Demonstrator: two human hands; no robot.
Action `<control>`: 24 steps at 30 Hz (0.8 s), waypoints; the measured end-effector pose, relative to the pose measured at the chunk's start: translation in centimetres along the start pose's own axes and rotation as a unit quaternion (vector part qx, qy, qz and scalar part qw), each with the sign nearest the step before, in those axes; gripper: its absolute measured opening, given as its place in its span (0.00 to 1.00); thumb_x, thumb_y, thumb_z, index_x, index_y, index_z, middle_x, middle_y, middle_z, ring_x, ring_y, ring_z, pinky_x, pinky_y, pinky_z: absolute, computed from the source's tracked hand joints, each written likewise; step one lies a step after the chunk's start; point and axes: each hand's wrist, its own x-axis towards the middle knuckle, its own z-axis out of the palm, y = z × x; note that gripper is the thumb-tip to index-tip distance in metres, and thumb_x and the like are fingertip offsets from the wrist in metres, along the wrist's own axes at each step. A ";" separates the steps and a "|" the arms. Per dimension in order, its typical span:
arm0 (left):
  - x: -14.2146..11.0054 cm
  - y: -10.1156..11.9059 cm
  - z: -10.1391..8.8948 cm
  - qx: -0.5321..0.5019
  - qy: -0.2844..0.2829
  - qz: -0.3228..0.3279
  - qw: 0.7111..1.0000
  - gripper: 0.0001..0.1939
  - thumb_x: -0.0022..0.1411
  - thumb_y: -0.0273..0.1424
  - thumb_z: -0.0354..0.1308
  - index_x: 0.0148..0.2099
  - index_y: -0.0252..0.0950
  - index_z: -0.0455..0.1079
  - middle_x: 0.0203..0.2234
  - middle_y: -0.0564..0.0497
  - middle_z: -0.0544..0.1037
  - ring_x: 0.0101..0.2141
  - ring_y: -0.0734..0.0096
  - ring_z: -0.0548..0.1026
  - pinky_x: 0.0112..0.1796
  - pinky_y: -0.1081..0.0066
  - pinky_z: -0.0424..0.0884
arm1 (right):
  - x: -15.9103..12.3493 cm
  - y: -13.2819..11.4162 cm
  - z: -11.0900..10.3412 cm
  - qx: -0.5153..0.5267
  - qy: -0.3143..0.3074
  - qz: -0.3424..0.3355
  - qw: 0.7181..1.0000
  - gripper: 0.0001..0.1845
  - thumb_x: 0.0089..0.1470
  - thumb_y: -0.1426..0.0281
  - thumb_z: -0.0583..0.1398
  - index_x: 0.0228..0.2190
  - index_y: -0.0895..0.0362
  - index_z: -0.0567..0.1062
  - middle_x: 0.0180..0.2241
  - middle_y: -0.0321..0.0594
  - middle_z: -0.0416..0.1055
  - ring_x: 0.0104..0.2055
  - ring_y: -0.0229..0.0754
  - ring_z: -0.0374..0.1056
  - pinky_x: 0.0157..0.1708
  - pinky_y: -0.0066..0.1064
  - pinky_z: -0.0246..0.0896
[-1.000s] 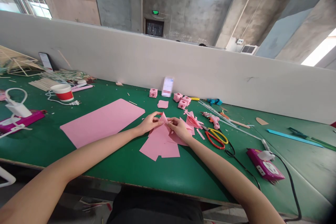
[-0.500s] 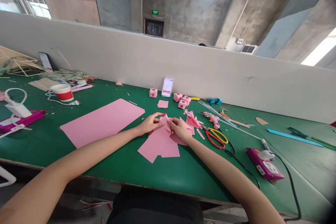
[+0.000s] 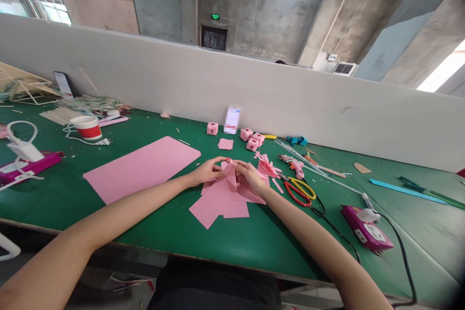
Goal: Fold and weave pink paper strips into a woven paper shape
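Observation:
Both hands hold a folded piece of pink paper (image 3: 231, 177) between them, a little above the table. My left hand (image 3: 209, 171) pinches its left side, fingertips near the top edge. On the other side, my right hand (image 3: 249, 174) grips it with thumb and fingers; the exact fold is partly hidden by the fingers. Loose pink paper sheets (image 3: 214, 206) lie overlapping beneath the hands. To the right of my right hand are pink paper strips (image 3: 268, 168) and scissors (image 3: 300, 191) with red and yellow handles.
A large pink sheet (image 3: 145, 169) lies at left. Pink paper cubes (image 3: 212, 129) and a small paper stack (image 3: 225, 144) stand before a phone (image 3: 231, 120). A glue gun (image 3: 296, 167), a magenta power strip (image 3: 366, 227) and its black cord are at right; a paper cup (image 3: 86, 128) is at left.
The folded paper has turned and opened between my fingers, a flap now hanging toward me. My right hand has shifted slightly upward; the loose sheet below has slid a little toward me and left.

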 end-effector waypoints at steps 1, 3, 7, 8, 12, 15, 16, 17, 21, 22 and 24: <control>0.0 0.1 0.0 0.001 -0.002 -0.001 1.000 0.38 0.53 0.45 0.65 0.62 0.36 0.58 0.21 0.57 0.68 0.21 0.78 0.59 0.21 0.76 0.52 | 0.0 0.0 0.0 0.007 -0.002 0.006 1.000 0.22 0.49 0.52 0.65 0.39 0.55 0.75 0.20 0.30 0.58 0.19 0.33 0.54 0.20 0.27 0.50; 0.0 0.2 0.0 0.006 -0.004 -0.003 1.000 0.39 0.53 0.45 0.66 0.62 0.35 0.59 0.21 0.57 0.68 0.20 0.78 0.58 0.21 0.76 0.52 | 0.0 0.0 0.1 0.028 -0.010 0.017 0.999 0.20 0.48 0.53 0.66 0.37 0.55 0.74 0.20 0.30 0.60 0.20 0.32 0.54 0.20 0.27 0.49; 0.1 0.2 0.0 0.028 -0.001 0.001 1.000 0.36 0.53 0.47 0.65 0.60 0.36 0.63 0.21 0.58 0.67 0.20 0.79 0.56 0.21 0.75 0.50 | 0.2 0.4 -0.1 0.075 -0.019 0.024 0.997 0.18 0.47 0.56 0.67 0.33 0.55 0.72 0.20 0.29 0.60 0.20 0.32 0.53 0.21 0.26 0.48; 0.1 0.1 0.0 0.035 0.001 0.002 0.999 0.35 0.53 0.47 0.65 0.59 0.36 0.63 0.21 0.58 0.67 0.19 0.80 0.55 0.21 0.75 0.49 | 0.2 0.4 -0.1 0.084 -0.018 0.026 0.996 0.18 0.47 0.57 0.68 0.32 0.55 0.71 0.20 0.29 0.60 0.20 0.32 0.53 0.21 0.26 0.48; 0.0 0.2 0.0 0.050 0.008 0.006 0.999 0.34 0.55 0.48 0.63 0.58 0.36 0.65 0.20 0.58 0.67 0.19 0.80 0.54 0.21 0.75 0.48 | 0.3 0.7 -0.2 0.102 -0.008 0.026 0.994 0.18 0.46 0.58 0.68 0.32 0.55 0.70 0.21 0.29 0.63 0.20 0.31 0.56 0.21 0.26 0.48; -0.1 0.4 0.1 0.044 0.006 0.010 0.999 0.32 0.55 0.49 0.63 0.57 0.36 0.65 0.22 0.56 0.70 0.20 0.77 0.59 0.23 0.75 0.51 | 0.4 0.9 -0.2 0.098 0.008 0.022 0.995 0.17 0.47 0.58 0.67 0.32 0.55 0.70 0.21 0.29 0.63 0.20 0.31 0.56 0.21 0.25 0.49; -0.2 0.5 0.2 0.042 0.006 0.012 0.999 0.32 0.55 0.49 0.63 0.56 0.36 0.66 0.22 0.55 0.71 0.21 0.76 0.60 0.23 0.74 0.52 | 0.4 1.0 -0.2 0.093 0.013 0.021 0.995 0.17 0.47 0.58 0.67 0.32 0.55 0.70 0.21 0.30 0.63 0.20 0.31 0.56 0.21 0.25 0.49; -0.2 0.5 0.2 0.040 0.010 0.014 0.999 0.31 0.55 0.49 0.63 0.56 0.36 0.66 0.22 0.55 0.72 0.21 0.76 0.61 0.24 0.74 0.53 | 0.4 1.0 -0.2 0.086 0.015 0.019 0.996 0.17 0.48 0.57 0.67 0.33 0.55 0.71 0.22 0.30 0.63 0.20 0.31 0.56 0.20 0.25 0.50; -0.1 0.4 0.0 0.021 0.058 0.007 0.998 0.32 0.55 0.49 0.63 0.56 0.36 0.66 0.24 0.54 0.75 0.21 0.76 0.64 0.23 0.74 0.55 | 0.4 1.2 -0.3 0.021 -0.004 0.006 1.000 0.21 0.47 0.55 0.67 0.38 0.55 0.73 0.23 0.30 0.63 0.20 0.32 0.57 0.21 0.26 0.56; -0.1 0.2 0.0 0.006 0.069 0.002 0.998 0.33 0.55 0.49 0.63 0.57 0.37 0.66 0.25 0.52 0.76 0.21 0.74 0.66 0.23 0.74 0.57 | 0.4 1.2 -0.3 0.001 -0.015 0.003 1.000 0.22 0.47 0.55 0.67 0.39 0.56 0.74 0.23 0.31 0.64 0.21 0.32 0.57 0.22 0.27 0.57; 0.0 0.0 -0.2 -0.027 0.084 -0.008 0.996 0.34 0.54 0.49 0.63 0.58 0.37 0.64 0.27 0.50 0.78 0.23 0.71 0.70 0.24 0.73 0.60 | 0.4 1.2 -0.5 -0.020 -0.038 0.004 0.999 0.23 0.46 0.55 0.68 0.39 0.56 0.75 0.26 0.33 0.66 0.22 0.32 0.59 0.24 0.27 0.59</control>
